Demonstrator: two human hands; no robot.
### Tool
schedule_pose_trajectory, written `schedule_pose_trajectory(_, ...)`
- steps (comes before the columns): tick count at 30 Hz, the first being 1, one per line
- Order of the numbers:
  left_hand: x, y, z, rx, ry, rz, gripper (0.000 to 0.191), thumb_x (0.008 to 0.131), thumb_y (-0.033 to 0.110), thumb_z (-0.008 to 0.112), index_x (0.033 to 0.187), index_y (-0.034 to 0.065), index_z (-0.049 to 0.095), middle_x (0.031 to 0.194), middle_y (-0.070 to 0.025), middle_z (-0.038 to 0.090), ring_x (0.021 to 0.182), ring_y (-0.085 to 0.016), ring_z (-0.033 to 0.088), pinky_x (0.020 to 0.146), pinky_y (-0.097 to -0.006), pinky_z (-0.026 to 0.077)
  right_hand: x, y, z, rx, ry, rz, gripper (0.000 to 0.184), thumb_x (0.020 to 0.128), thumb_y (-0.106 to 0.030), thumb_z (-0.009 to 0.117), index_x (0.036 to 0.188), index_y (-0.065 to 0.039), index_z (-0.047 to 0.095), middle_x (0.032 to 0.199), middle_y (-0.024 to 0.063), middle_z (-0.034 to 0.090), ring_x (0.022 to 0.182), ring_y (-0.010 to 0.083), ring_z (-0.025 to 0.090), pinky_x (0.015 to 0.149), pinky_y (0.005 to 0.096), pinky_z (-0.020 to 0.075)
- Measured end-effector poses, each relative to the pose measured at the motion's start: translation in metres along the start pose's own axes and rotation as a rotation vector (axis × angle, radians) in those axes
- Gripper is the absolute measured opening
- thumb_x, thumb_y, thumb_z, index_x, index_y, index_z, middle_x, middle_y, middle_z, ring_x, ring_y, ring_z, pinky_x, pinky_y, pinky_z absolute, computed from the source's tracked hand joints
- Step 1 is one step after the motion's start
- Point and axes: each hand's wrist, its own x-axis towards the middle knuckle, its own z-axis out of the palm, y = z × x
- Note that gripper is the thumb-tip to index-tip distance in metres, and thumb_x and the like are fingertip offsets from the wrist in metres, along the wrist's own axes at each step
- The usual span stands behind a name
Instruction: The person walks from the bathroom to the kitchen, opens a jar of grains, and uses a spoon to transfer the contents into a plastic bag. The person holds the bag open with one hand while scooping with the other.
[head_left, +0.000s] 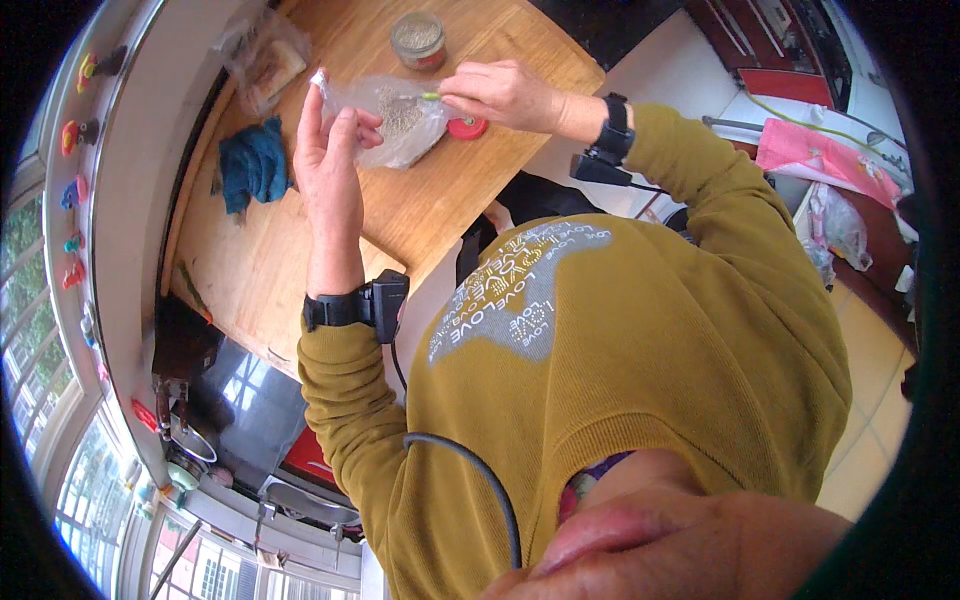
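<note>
A clear plastic bag (420, 124) with small pale grains (400, 112) in it lies open on the wooden table (420, 202). My left hand (334, 146) is raised at the bag's left side; a white piece, perhaps the bag's edge, is at its index fingertip. Between the fingers of my right hand (499, 94) is the green handle (430, 96) of a small utensil, whose far end reaches over the grains. Just behind the bag stands a glass jar (418, 41) with similar grains, its lid off. A round red lid (467, 128) lies below my right hand.
A folded teal cloth (253, 163) lies left of my left hand. Farther back is another clear plastic bag (274, 67) with something pale inside. A dark stovetop and a sink (311, 502) are at the lower left. A pink cloth (825, 157) hangs at the right.
</note>
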Motion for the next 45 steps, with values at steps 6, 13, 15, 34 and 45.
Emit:
schedule_pose_trajectory(6, -0.008, -0.001, -0.003, 0.037, 0.023, -0.006, 0.050, 0.098, 0.009, 0.052, 0.147, 0.0087, 0.039, 0.088, -0.0066, 0.066, 0.074, -0.009, 0.058, 0.074, -0.0245, 0.050, -0.016, 0.016, 0.035, -0.011, 0.037, 0.155, 0.015, 0.090, -0.022, 0.064, 0.095, -0.007, 0.065, 0.083, 0.0085, 0.064, 0.073, 0.0220, 0.066, 0.061, 0.0303, 0.0538)
schedule_pose_trajectory(13, -0.012, -0.001, -0.004, 0.018, 0.007, -0.006, 0.050, 0.098, 0.009, 0.052, 0.147, 0.0079, 0.039, 0.088, -0.0066, 0.066, 0.074, -0.009, 0.058, 0.073, -0.0242, 0.050, -0.030, 0.016, 0.052, 0.775, -0.023, 0.890, 0.027, 0.099, -0.025, 0.055, 0.102, 0.000, 0.065, 0.074, 0.0033, 0.065, 0.058, 0.0066, 0.060, 0.052, 0.0211, 0.0480)
schedule_pose_trajectory(15, -0.013, 0.000, -0.004, 0.028, 0.016, -0.003, 0.050, 0.098, 0.009, 0.052, 0.147, 0.0075, 0.039, 0.088, -0.0065, 0.066, 0.074, -0.009, 0.058, 0.073, -0.0241, 0.050, -0.031, 0.018, 0.053, 0.848, 0.029, 0.925, 0.028, 0.100, -0.025, 0.055, 0.102, 0.001, 0.065, 0.073, 0.0030, 0.065, 0.056, 0.0058, 0.058, 0.050, 0.0210, 0.0475)
schedule_pose_trajectory(34, -0.004, -0.002, -0.003, 0.029, -0.014, -0.004, 0.051, 0.098, 0.009, 0.052, 0.147, 0.0068, 0.038, 0.087, -0.0060, 0.065, 0.073, -0.008, 0.057, 0.073, -0.0242, 0.048, -0.017, -0.004, -0.013, 0.947, 0.129, 0.953, 0.027, 0.100, -0.025, 0.055, 0.106, -0.001, 0.067, 0.076, 0.0019, 0.065, 0.058, 0.0044, 0.057, 0.053, 0.0170, 0.0462)
schedule_pose_trajectory(45, 0.013, -0.003, 0.004, 0.034, -0.041, -0.008, 0.050, 0.098, 0.010, 0.051, 0.147, 0.0077, 0.039, 0.087, -0.0054, 0.065, 0.074, -0.008, 0.056, 0.074, -0.0233, 0.048, -0.001, 0.026, -0.056, 0.737, 0.237, 0.842, 0.025, 0.099, -0.025, 0.058, 0.104, -0.003, 0.068, 0.076, 0.0010, 0.066, 0.061, 0.0043, 0.059, 0.054, 0.0183, 0.0482)
